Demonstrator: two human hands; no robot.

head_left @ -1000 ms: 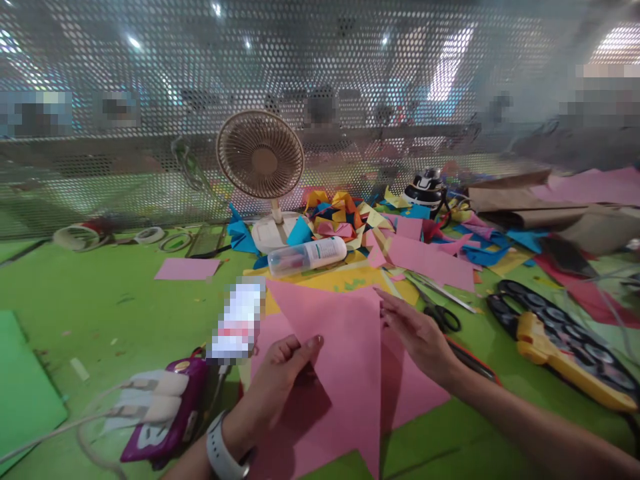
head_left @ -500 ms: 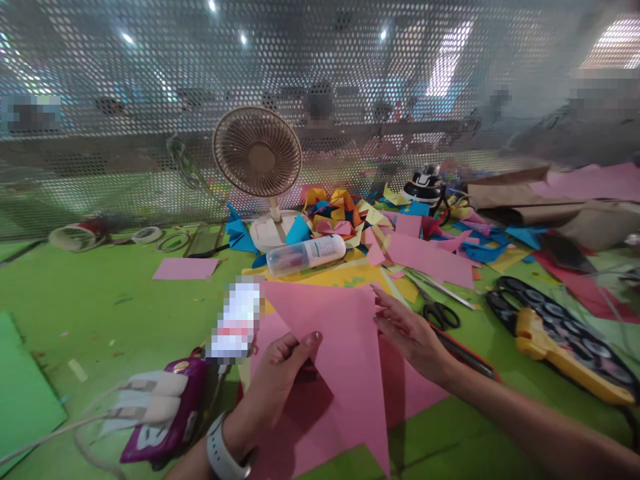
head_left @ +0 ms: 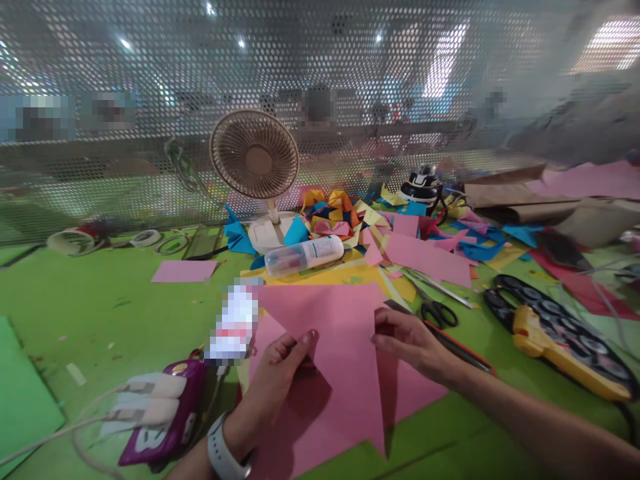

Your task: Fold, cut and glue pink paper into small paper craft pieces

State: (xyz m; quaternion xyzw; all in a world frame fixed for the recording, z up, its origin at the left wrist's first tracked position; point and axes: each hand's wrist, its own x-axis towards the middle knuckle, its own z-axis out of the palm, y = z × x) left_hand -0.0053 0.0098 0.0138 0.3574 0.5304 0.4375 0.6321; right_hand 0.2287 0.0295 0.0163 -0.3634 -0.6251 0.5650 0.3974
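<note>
A large sheet of pink paper (head_left: 345, 360) stands partly folded in front of me, with more pink paper (head_left: 415, 393) lying beneath it. My left hand (head_left: 280, 370), a white band on its wrist, pinches the sheet with the thumb on top; its other fingers are curled. At the sheet's right edge, my right hand (head_left: 413, 340) has its fingers bent and its thumb against the paper, closed at that edge. Its fingertips are partly hidden. Black-handled scissors (head_left: 439, 312) lie just beyond the right hand.
A small fan (head_left: 257, 160) stands behind a clear bottle (head_left: 305, 255). Folded paper pieces (head_left: 333, 210) are heaped beside it. At left are a lit phone (head_left: 234, 323) and a purple power strip (head_left: 173, 407) with cables. A yellow-handled tool (head_left: 555, 357) lies at right. A perforated screen (head_left: 350, 60) rises behind.
My right hand has slid down along the sheet's right edge, and its fingers have bent in from a straighter pose. The left hand keeps its pinch. The view has shifted slightly.
</note>
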